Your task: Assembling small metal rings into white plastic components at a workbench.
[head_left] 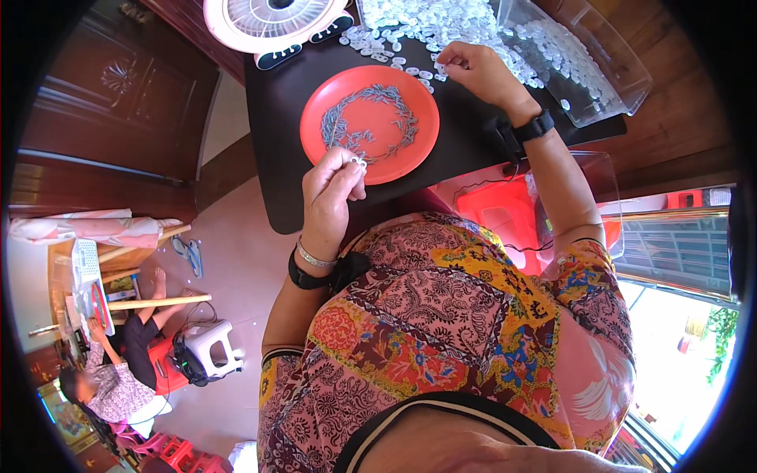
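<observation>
My left hand (333, 188) pinches a small metal piece between thumb and fingers, just over the near rim of a red plate (315, 118) that holds several small grey metal parts in a ring. My right hand (473, 69) rests fingers-down on a heap of small white plastic pieces (426, 20) spread over the dark table (276, 181); whether it grips one I cannot tell. Both wrists wear black bands.
A clear plastic tub (587, 67) with more white pieces stands at the right. A round white fan (268, 20) sits at the table's far left. A red stool (493, 209) is under the table. Another person sits on the floor at lower left (110, 378).
</observation>
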Demonstrator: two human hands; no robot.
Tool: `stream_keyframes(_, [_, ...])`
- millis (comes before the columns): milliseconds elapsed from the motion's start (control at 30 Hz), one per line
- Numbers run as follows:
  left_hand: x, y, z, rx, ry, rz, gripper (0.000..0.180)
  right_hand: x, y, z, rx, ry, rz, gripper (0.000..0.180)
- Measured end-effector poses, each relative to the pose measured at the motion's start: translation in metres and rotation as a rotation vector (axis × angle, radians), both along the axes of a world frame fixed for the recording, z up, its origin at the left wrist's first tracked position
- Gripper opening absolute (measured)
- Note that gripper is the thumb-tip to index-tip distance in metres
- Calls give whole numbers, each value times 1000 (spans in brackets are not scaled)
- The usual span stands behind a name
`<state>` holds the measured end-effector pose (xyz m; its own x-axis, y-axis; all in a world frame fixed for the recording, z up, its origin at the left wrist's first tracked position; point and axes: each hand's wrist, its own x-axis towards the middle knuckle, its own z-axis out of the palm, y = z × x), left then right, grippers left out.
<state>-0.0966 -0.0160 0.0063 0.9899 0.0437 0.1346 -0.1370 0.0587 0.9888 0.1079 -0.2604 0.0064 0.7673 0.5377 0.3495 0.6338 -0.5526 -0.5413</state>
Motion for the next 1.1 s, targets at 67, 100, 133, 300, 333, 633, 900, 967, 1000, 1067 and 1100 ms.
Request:
stream_keyframes(67, [0, 0, -1, -20, 9, 1, 17, -6, 0, 7, 108, 210, 43, 19])
stream_keyframes(100, [1, 0, -1, -19, 10, 1, 17, -11, 2, 12, 220, 394, 105, 18])
stream_keyframes(133, [1, 0, -1, -22, 12, -7, 18, -16, 5, 16, 333, 578, 168, 18])
stream_keyframes(300, [3, -1, 2, -22, 18, -35, 18, -49, 30, 28, 483, 717, 339, 17])
stream_keyframes(333, [3, -3, 4, 4, 25, -42, 18, -54, 34, 28, 519, 745, 373, 17])
stream_keyframes(633, [4, -5, 0, -171, -73, -96, 21, -111, 80, 24, 563, 726, 556, 13])
stream_keyframes(900, [-2, 1, -6, -214, -147, -73, 21, -120, 88, 15, 721, 885, 531, 19])
stream_keyframes(967, [-3, 1, -5, -299, -194, -74, 20, -119, 88, 14, 769, 936, 503, 21])
stream_keyframes(1000, [-4, 1, -5, -298, -194, -75, 20, -116, 87, 11, 750, 961, 530, 23])
stream_keyframes(1067, [-6, 2, -4, -291, -193, -81, 21, -114, 86, 7, 732, 986, 557, 25])
stream_keyframes(1100, [-5, 2, -4, -290, -191, -82, 21, -113, 85, 6, 770, 1052, 565, 26])
